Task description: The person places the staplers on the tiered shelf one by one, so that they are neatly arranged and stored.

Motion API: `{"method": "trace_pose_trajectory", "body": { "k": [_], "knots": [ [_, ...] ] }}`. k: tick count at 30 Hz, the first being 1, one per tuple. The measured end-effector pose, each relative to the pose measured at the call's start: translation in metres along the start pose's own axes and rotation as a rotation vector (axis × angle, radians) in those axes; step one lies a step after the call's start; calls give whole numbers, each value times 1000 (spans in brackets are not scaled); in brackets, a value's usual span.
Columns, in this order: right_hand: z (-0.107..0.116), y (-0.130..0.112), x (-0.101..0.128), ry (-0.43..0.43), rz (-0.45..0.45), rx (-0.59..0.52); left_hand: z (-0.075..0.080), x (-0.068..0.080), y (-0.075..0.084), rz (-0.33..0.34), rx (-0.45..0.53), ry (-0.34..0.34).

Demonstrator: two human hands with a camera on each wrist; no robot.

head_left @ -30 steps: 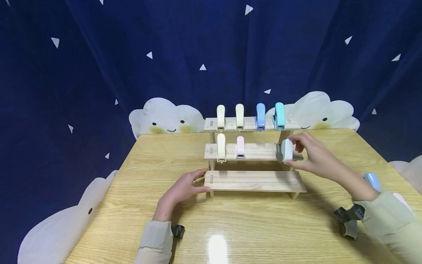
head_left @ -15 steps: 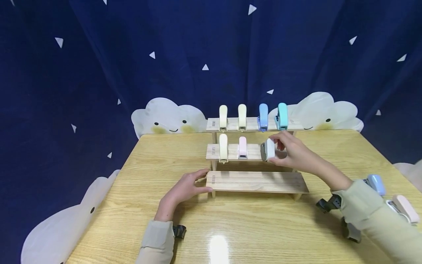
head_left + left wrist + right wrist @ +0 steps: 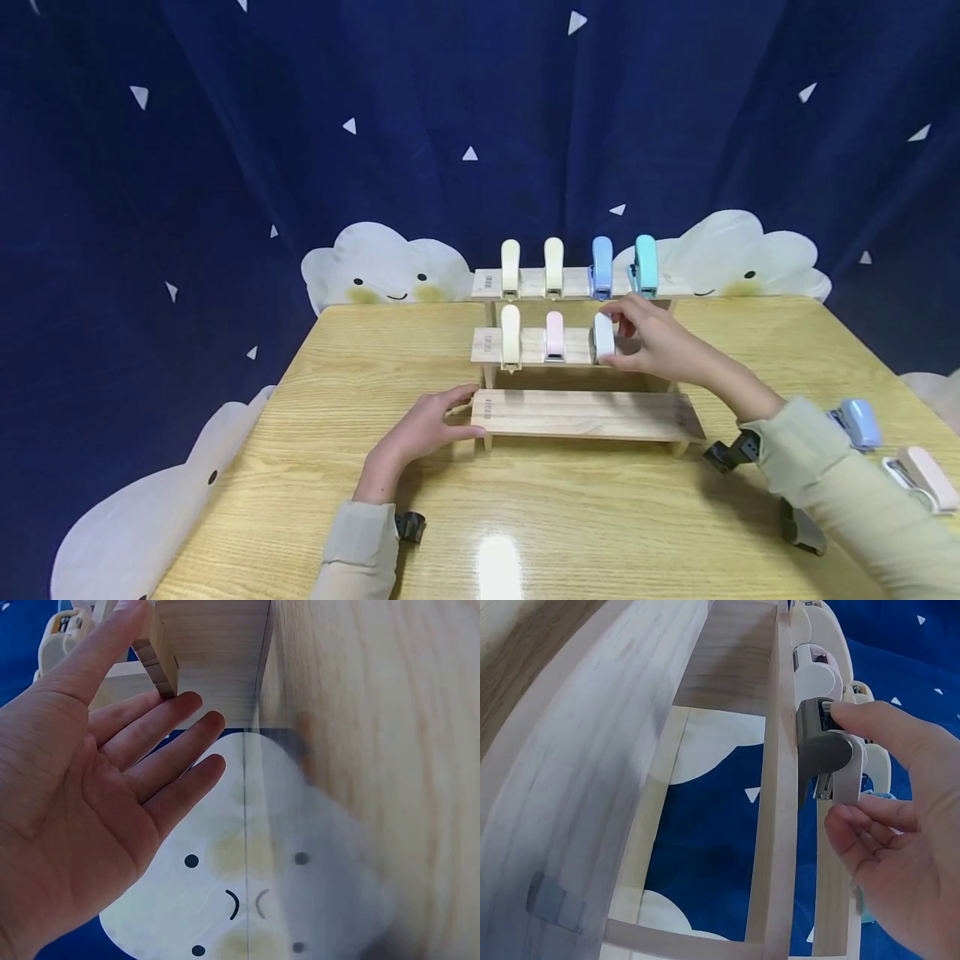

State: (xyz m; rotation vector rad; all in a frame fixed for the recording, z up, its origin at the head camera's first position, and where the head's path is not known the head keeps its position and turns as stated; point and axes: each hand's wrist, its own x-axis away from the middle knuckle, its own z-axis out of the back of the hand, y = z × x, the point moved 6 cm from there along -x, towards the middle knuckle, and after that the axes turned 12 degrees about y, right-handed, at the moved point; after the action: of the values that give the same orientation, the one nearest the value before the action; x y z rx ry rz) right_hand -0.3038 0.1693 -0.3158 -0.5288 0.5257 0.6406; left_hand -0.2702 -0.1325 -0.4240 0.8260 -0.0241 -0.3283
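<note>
Your right hand (image 3: pixel 660 346) is pinching the white stapler (image 3: pixel 603 337), thumb and fingers curled round it, and it sits on the middle shelf (image 3: pixel 573 346) of the wooden rack (image 3: pixel 585 412), just right of the pink stapler (image 3: pixel 554 336) and the cream stapler (image 3: pixel 511 335). In the right wrist view the white stapler's (image 3: pixel 831 754) grey underside hangs over the shelf's front edge. On the top shelf (image 3: pixel 573 285) you've got two cream ones, a blue stapler (image 3: pixel 602 267) and a teal stapler (image 3: pixel 645 265). Your left hand (image 3: pixel 427 425) lies flat, fingers straight, touching the left end of the bottom shelf (image 3: pixel 585 414), holding nothing. Near the surface's (image 3: pixel 375 350) right edge lie another blue stapler (image 3: pixel 855 421) and a pink one (image 3: pixel 926 475).
</note>
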Motion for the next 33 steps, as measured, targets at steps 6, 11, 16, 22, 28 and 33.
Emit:
{"method": "trace_pose_trajectory", "body": {
  "k": [6, 11, 16, 22, 28, 33],
  "knots": [
    [0, 6, 3, -7, -27, -15, -2, -3, 1, -10, -18, -1],
    [2, 8, 5, -10, -33, -12, -3, -4, 2, -12, -16, -4],
    [13, 7, 11, -11, -69, -10, -5, -3, 3, -8, -17, -8],
    [42, 7, 26, 42, -35, 34, -4, -3, 3, -10, -18, -2],
    [76, 21, 52, 102, -27, 118, -2, -2, 1, 2, -22, 3],
    [96, 39, 77, 117, -86, 130, 0, -1, -1, 11, -18, 7]
  ]
}}
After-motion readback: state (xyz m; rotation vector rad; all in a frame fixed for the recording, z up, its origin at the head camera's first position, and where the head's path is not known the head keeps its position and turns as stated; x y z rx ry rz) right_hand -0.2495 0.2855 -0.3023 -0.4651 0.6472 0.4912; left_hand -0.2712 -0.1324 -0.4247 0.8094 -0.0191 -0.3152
